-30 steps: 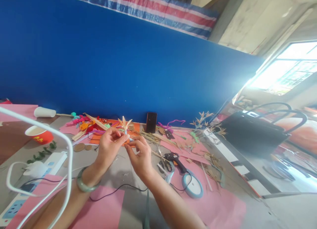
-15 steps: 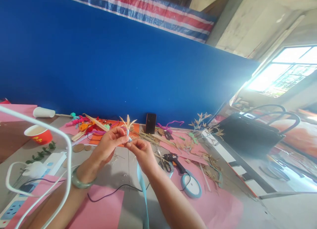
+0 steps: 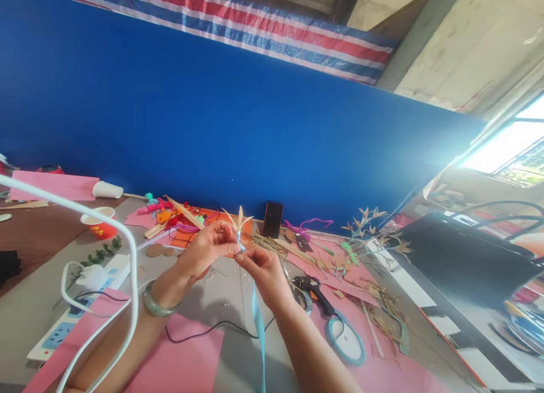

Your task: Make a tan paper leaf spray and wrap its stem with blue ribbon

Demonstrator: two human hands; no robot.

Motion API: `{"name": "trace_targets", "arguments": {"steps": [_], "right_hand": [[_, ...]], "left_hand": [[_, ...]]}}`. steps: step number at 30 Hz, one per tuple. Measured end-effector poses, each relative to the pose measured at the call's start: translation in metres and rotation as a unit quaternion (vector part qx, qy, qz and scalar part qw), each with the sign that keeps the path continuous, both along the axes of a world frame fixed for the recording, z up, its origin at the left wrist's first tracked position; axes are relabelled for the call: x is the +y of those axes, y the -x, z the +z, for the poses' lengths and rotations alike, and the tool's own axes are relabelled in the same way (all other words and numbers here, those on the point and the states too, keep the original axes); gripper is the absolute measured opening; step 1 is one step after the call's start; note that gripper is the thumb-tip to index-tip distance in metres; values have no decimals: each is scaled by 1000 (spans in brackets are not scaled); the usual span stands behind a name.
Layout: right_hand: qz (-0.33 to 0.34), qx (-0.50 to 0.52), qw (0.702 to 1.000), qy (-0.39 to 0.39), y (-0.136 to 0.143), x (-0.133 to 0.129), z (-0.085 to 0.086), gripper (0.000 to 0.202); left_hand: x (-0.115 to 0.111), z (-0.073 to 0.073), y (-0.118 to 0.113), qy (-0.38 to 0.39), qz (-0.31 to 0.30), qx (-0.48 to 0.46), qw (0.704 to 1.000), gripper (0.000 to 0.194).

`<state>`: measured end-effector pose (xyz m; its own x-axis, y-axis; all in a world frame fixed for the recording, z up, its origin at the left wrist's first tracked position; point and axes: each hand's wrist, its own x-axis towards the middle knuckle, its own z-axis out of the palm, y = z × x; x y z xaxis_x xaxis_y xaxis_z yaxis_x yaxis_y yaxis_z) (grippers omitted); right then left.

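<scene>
Between my hands stands a small pale straw-coloured flower (image 3: 239,218) with pointed petals, its base wrapped in light blue ribbon. My left hand (image 3: 213,244) pinches the flower just under the petals. Lower down, my right hand (image 3: 264,268) pinches the light blue ribbon (image 3: 258,319) near the wrapped stem, and the ribbon's tail hangs down past the wrist. A thin dark wire stem runs down from the flower. The fingertips partly hide the wrapped part.
A black glue gun (image 3: 318,294) and a blue ribbon spool (image 3: 346,341) lie at right, near scattered dried stalks. A phone (image 3: 272,220) leans against the blue board (image 3: 255,115). At left are a red paper cup (image 3: 102,226), a power strip (image 3: 59,333) and a white cable arching in front.
The camera view has shifted, so the scene sits further right and slightly lower. Both hands keep their pinch on the flower and ribbon, with little visible change between them.
</scene>
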<state>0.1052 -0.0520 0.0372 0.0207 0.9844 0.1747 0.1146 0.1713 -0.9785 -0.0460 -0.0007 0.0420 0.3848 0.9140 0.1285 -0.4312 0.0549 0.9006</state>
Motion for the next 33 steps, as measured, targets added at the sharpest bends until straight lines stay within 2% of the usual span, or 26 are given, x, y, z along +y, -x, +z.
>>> {"name": "trace_targets", "arguments": {"steps": [6, 9, 12, 15, 20, 22, 27, 33], "right_hand": [[3, -21, 1000, -19, -1, -6, 3, 26], [-26, 4, 999, -35, -3, -6, 4, 32], [-44, 7, 998, -35, -6, -4, 5, 29], [-29, -43, 998, -33, -10, -1, 7, 25], [-18, -141, 987, -76, -16, 4, 10, 19], [-11, -146, 987, -69, -17, 6, 10, 19], [59, -87, 994, 5, -19, 12, 14, 19], [31, -137, 990, 3, -20, 12, 20, 22]], "left_hand": [[-4, -1, -3, 11, 14, 3, 1000, 31], [-4, 0, -4, -3, 37, 6, 999, 26], [-4, 1, -5, -18, 40, 22, 999, 23], [-5, 1, -6, -30, 27, 48, 998, 19], [-4, -2, -8, -52, 32, 86, 994, 16], [-2, -6, -9, -65, 43, 91, 993, 16], [5, -18, -8, -108, 62, 130, 984, 14], [6, -22, -6, -129, 58, 157, 977, 8]]}}
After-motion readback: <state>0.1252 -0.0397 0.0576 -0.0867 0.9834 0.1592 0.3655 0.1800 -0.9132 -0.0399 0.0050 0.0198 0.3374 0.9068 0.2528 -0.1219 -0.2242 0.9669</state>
